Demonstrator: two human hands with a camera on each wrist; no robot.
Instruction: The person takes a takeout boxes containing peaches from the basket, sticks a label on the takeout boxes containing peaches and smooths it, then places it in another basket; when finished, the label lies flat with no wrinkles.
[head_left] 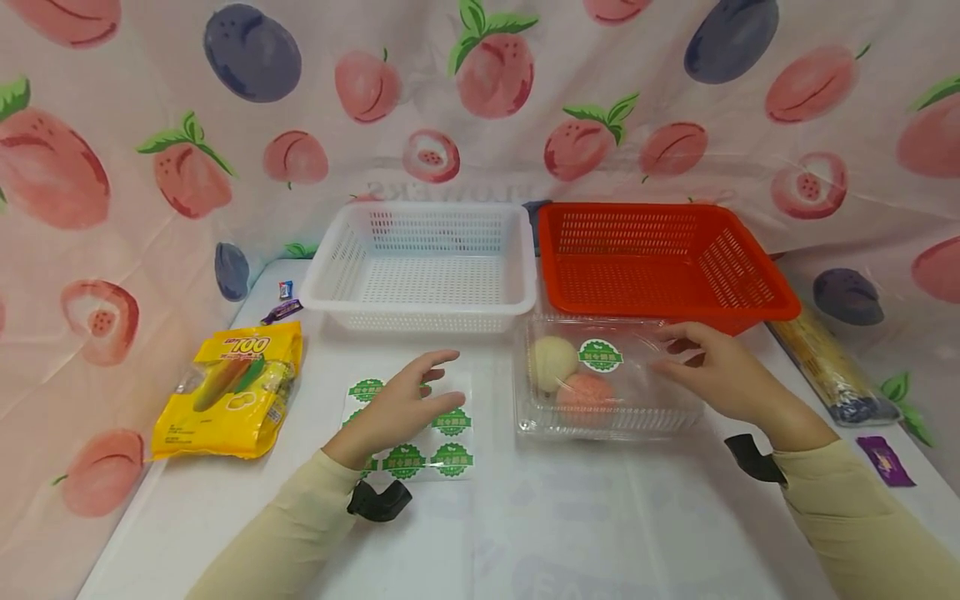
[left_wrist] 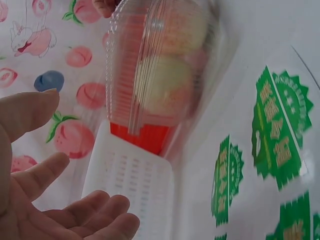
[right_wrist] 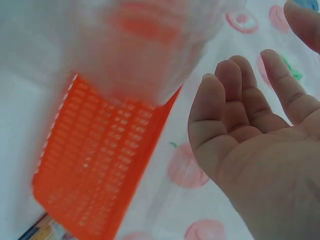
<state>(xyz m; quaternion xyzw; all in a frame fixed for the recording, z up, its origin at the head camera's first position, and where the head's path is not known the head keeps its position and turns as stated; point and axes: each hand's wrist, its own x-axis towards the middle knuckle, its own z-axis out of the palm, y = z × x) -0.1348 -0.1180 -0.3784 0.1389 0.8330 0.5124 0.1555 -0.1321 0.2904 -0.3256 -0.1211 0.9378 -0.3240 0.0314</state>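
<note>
A clear plastic clamshell box with a cream-coloured and a pinkish peach inside lies closed on the table, a green round sticker on its lid. At the box's right end hovers my right hand, fingers relaxed and holding nothing; the right wrist view shows a gap between fingers and box. My left hand is held above a sheet of green stickers, partly hiding it. Its fingers are loosely spread and the palm is bare.
Behind the box stand a white basket and a red basket, side by side. A yellow candy bag lies at left near small wrapped candies. At right are a long clear-wrapped packet and a purple packet.
</note>
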